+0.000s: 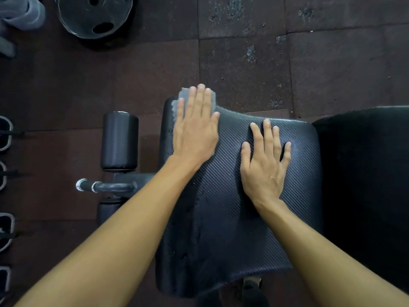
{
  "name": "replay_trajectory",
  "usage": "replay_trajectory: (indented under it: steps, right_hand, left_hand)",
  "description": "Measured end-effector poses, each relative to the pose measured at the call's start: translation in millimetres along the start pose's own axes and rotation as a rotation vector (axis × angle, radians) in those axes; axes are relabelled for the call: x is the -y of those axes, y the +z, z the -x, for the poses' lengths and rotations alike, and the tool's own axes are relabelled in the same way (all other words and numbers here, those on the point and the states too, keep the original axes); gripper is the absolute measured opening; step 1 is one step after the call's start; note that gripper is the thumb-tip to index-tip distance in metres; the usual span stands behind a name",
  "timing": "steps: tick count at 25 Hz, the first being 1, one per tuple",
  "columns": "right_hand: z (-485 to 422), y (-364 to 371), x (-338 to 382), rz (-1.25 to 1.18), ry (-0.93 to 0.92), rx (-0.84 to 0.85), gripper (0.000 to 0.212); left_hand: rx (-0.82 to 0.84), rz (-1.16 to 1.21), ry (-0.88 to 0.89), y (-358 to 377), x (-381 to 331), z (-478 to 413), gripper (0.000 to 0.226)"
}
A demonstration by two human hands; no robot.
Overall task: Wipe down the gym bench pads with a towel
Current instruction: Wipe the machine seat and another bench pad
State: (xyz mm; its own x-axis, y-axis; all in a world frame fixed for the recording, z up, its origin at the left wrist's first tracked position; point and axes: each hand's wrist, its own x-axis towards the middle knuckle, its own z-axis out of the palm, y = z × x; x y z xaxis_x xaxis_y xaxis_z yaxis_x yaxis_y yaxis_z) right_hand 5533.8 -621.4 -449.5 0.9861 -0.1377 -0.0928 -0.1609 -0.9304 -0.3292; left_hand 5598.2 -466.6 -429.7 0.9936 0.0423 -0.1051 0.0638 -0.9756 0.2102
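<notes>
Left hand (194, 131), grip released, presses the towel (176, 109) flat at the far corner of the seat pad (221, 229); unpinched, it may slide off the edge. Right hand (263, 167) rests flat, holding nothing.

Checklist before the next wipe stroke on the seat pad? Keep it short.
1. Flat left hand covers towel: ok.
2. Whole towel on seat pad: not ok, its edge juts past the far corner.
3. Flat right hand braces on the seat pad, apart from the towel: ok.
4. Surface toward the near edge free of objects: ok.
5. Whether second pad at right is wiped: cannot tell.
</notes>
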Motion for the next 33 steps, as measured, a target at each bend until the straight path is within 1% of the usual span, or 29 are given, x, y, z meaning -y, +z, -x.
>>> replay_trajectory:
  steps: [3, 4, 5, 7, 8, 10, 11, 12, 15, 18, 19, 20, 23, 24, 26, 28, 29, 31, 33]
  right_hand:
    - [2.0, 1.6, 0.5, 0.022, 0.001, 0.030, 0.054]
    - [1.5, 1.9, 0.3, 0.033, 0.000, 0.037, 0.054]
    - [0.4, 1.6, 0.7, 0.037, -0.003, 0.046, 0.054]
    - [-0.5, -2.7, 1.1, 0.013, -0.010, 0.073, 0.054]
    - [2.3, -6.5, 0.2, -0.016, -0.017, 0.086, 0.054]
    - [18.9, -12.9, -2.0, -0.054, -0.063, 0.098, 0.054]
    - [32.6, -14.2, -3.0, -0.042, -0.098, 0.103, 0.055]
    - [47.1, -13.5, -4.4, -0.016, -0.131, 0.112, 0.055]
    - [70.2, -3.7, -7.8, 0.046, -0.152, 0.107, 0.055]
    - [68.2, 2.4, -6.4, 0.076, -0.136, 0.056, 0.055]
    - [67.9, 3.5, -6.0, 0.081, -0.136, 0.051, 0.056]
    - [69.2, 4.0, -6.2, 0.080, -0.135, 0.052, 0.056]
    - [69.9, 4.8, -6.3, 0.070, -0.132, 0.042, 0.055]
    - [69.6, 4.3, -6.1, 0.070, -0.131, 0.043, 0.055]
    - [68.7, 4.2, -5.8, 0.074, -0.131, 0.037, 0.054]
    - [68.2, 4.4, -6.6, 0.062, -0.127, 0.039, 0.054]
    - [68.1, 3.9, -7.1, 0.054, -0.131, 0.042, 0.054]
    - [67.5, 3.1, -7.0, 0.039, -0.141, 0.050, 0.054]
    - [67.9, 1.9, -7.4, 0.022, -0.141, 0.066, 0.054]
  left_hand:
    - [-0.002, 0.151, -0.174, -10.0, 25.0, 32.8, 0.057]
    - [0.017, 0.138, -0.193, -10.8, 25.0, 55.0, 0.058]
    - [0.032, 0.069, -0.173, -9.4, 20.7, 80.4, 0.058]
    - [0.047, -0.082, -0.040, -2.2, 8.6, 118.4, 0.059]
    - [0.046, -0.106, 0.025, 1.9, 3.9, 122.6, 0.059]
    - [0.041, -0.102, 0.116, 5.0, 4.4, 99.6, 0.058]
    - [0.031, -0.082, 0.123, 3.6, 6.8, 80.6, 0.058]
    - [0.025, -0.049, 0.095, 0.4, 9.8, 62.2, 0.058]
    - [0.022, 0.071, -0.117, -2.8, 21.8, 39.6, 0.057]
    - [0.007, 0.232, -0.244, -3.5, 26.2, 67.1, 0.058]
    - [0.001, 0.254, -0.262, -4.0, 26.1, 85.8, 0.058]
    - [0.002, 0.223, -0.263, -3.5, 23.7, 110.6, 0.058]
    - [0.030, -0.025, -0.146, 3.1, 2.2, 190.6, 0.059]
    - [0.035, -0.068, -0.094, 7.7, -6.6, 205.2, 0.060]
    - [0.025, -0.067, -0.005, 16.8, -16.0, 192.4, 0.059]
    - [-0.007, -0.042, 0.037, 14.1, -19.2, 148.3, 0.058]
    - [-0.005, -0.026, 0.014, 11.0, -16.5, 130.0, 0.057]
    - [-0.005, 0.027, -0.102, 9.6, -3.8, 114.2, 0.058]
    - [-0.016, 0.100, -0.237, 9.2, 7.7, 134.8, 0.059]
